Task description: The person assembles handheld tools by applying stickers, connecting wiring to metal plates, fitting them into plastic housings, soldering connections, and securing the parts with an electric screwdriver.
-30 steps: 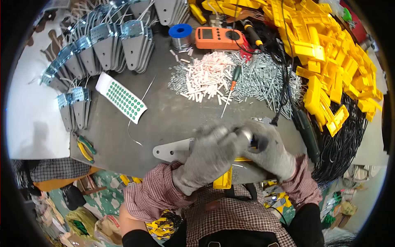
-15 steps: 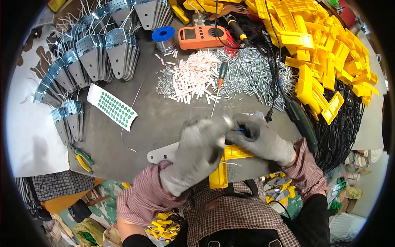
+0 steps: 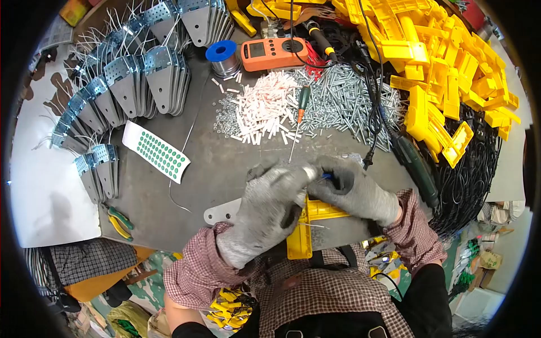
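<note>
Left hand and right hand, both in grey gloves, are curled in with fingertips almost meeting, just on the near side of the green-and-orange screwdriver. There's a small blue bit by the right fingertips, but honestly I can't tell if either one's gripping anything. The yellow plastic piece is nearer than the screwdriver too, partly under the hands, with a grey metal plate to the screwdriver's near left. Pale little sleeves are heaped on its left, loose screws on its right. Orange meter just beyond it, sticker sheet well left, big yellow pile way right on the table.
</note>
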### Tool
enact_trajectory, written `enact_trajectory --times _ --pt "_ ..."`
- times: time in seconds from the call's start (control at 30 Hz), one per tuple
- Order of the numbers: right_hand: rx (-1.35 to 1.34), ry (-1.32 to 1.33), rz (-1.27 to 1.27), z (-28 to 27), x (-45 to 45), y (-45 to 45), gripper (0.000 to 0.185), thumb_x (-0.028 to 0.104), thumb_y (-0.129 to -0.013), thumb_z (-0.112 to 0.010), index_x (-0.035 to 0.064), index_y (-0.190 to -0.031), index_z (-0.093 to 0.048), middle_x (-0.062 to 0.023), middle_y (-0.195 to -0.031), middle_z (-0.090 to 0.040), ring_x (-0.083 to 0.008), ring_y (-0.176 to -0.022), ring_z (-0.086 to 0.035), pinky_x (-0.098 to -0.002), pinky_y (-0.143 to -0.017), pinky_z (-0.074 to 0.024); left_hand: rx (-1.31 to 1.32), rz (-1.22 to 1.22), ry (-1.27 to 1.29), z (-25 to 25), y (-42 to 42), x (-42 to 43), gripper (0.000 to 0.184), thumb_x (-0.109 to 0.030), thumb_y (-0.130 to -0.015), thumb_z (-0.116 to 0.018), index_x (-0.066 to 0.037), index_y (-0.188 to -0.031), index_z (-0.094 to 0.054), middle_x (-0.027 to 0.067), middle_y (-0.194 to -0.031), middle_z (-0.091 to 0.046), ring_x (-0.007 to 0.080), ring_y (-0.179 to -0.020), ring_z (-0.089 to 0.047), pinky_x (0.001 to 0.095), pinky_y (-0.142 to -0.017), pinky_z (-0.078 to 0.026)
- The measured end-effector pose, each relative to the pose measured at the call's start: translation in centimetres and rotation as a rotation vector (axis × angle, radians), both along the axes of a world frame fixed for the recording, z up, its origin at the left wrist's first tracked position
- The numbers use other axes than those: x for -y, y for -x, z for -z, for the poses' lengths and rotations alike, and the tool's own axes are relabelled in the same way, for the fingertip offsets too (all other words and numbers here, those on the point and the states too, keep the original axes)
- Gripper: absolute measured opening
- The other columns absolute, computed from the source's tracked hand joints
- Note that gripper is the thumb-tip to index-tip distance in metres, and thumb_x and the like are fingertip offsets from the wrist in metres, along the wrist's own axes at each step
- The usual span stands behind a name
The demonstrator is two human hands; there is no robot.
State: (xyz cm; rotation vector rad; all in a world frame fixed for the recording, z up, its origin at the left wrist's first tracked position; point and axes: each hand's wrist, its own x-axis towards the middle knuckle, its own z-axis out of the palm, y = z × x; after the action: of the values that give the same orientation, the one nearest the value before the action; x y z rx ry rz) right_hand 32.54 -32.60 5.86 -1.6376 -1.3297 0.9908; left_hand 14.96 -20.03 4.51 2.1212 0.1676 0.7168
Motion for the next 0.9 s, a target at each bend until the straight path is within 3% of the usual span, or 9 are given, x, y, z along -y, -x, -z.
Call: enact_trajectory --times 0.1,0.17,0.2,0.23,0.33,0.6,0.77,0.83,0.9 --pt "-0.323 0.061 0.058 0.5 -0.6 -0.2 0.02 0.02 -0.095 -0.063 0.0007 -0.101 -0.063 -0.0025 -0.083 -0.06 -0.0067 -0.077 -0.053 -0.0262 -0.067 -0.046 -0.02 -0.088 0.507 -1.0 1.4 -1.0 0.047 0.002 -0.084 -0.065 -0.002 -0.129 -0.05 0.0184 -0.103 -0.064 0.0303 -0.088 -0.067 0.0418 -0.079 -0.055" --pt "-0.327 0.046 0.056 0.5 -0.9 -0.4 0.022 0.021 -0.096 -0.063 -0.0008 -0.098 -0.061 -0.0005 -0.082 -0.058 -0.006 -0.076 -0.052 -0.0251 -0.069 -0.0451 -0.228 -0.163 -0.082 -2.6 4.2 -3.8 0.044 0.006 -0.084 -0.061 -0.002 -0.126 -0.053 0.0194 -0.106 -0.064 0.0295 -0.091 -0.067 0.0394 -0.08 -0.055" --pt "-0.373 0.089 0.053 0.2 -0.9 -0.5 0.022 0.021 -0.096 -0.063 -0.0005 -0.097 -0.061 -0.0009 -0.081 -0.057 -0.0057 -0.077 -0.051 -0.0249 -0.069 -0.0448 -0.082 -0.051 0.137 -2.1 4.2 -3.6 0.042 0.007 -0.082 -0.06 -0.003 -0.123 -0.057 0.017 -0.104 -0.064 0.0303 -0.09 -0.067 0.0405 -0.078 -0.055" --pt "-0.421 0.132 0.05 0.2 -0.9 -0.5 0.022 0.022 -0.096 -0.063 -0.0003 -0.096 -0.061 -0.0012 -0.08 -0.057 -0.0053 -0.077 -0.05 -0.0247 -0.069 -0.0445 -0.213 0.023 0.056 -2.4 5.1 -3.6 0.036 0.0 -0.087 -0.063 -0.005 -0.122 -0.059 0.0159 -0.108 -0.062 0.0293 -0.099 -0.063 0.0427 -0.088 -0.051" --pt "-0.363 0.05 0.043 1.1 -0.8 -0.5 0.022 0.022 -0.097 -0.062 -0.0004 -0.097 -0.062 -0.0006 -0.08 -0.057 -0.0045 -0.077 -0.05 -0.0246 -0.068 -0.0444 -0.249 0.179 -0.422 -3.6 4.2 -2.8 0.045 -0.006 -0.066 -0.072 -0.01 -0.111 -0.066 0.0072 -0.103 -0.064 0.0281 -0.095 -0.064 0.0441 -0.081 -0.053" --pt "-0.157 -0.08 0.007 1.7 -0.2 -0.5 0.02 0.018 -0.093 -0.064 0.0034 -0.106 -0.066 -0.0093 -0.089 -0.065 -0.0199 -0.081 -0.062 -0.0321 -0.075 -0.0506 -0.328 0.316 -0.642 -4.7 2.4 1.2 0.031 -0.024 -0.076 -0.064 -0.01 -0.104 -0.068 0.0083 -0.114 -0.063 0.026 -0.112 -0.059 0.0454 -0.095 -0.051" --pt "0.124 -0.216 -0.188 2.4 0.8 -1.7 0.032 0.01 -0.085 -0.066 0.007 -0.116 -0.068 -0.0123 -0.106 -0.064 -0.0303 -0.095 -0.064 -0.0376 -0.082 -0.0515 -0.445 0.32 -0.643 -2.3 1.9 3.2 0.037 -0.018 -0.075 -0.068 -0.014 -0.112 -0.068 0.0073 -0.113 -0.066 0.0285 -0.111 -0.06 0.0506 -0.101 -0.044" --pt "0.261 -0.267 -0.246 -2.3 1.3 -3.1 0.04 0.005 -0.081 -0.066 0.0081 -0.121 -0.068 -0.0127 -0.12 -0.062 -0.0308 -0.108 -0.062 -0.0385 -0.086 -0.0509 -0.407 0.211 -0.527 -2.0 2.0 3.2 0.04 -0.017 -0.077 -0.063 -0.004 -0.115 -0.064 0.0132 -0.113 -0.064 0.0328 -0.113 -0.059 0.0512 -0.098 -0.047" --pt "0.245 -0.148 -0.225 -4.8 2.9 -3.3 0.04 0.002 -0.082 -0.065 0.0078 -0.122 -0.067 -0.0141 -0.109 -0.065 -0.0297 -0.1 -0.065 -0.0398 -0.083 -0.0527 -0.391 0.165 -0.489 -1.5 1.8 3.0 0.04 -0.015 -0.077 -0.064 -0.004 -0.115 -0.064 0.0132 -0.109 -0.064 0.0345 -0.11 -0.06 0.0516 -0.098 -0.046"
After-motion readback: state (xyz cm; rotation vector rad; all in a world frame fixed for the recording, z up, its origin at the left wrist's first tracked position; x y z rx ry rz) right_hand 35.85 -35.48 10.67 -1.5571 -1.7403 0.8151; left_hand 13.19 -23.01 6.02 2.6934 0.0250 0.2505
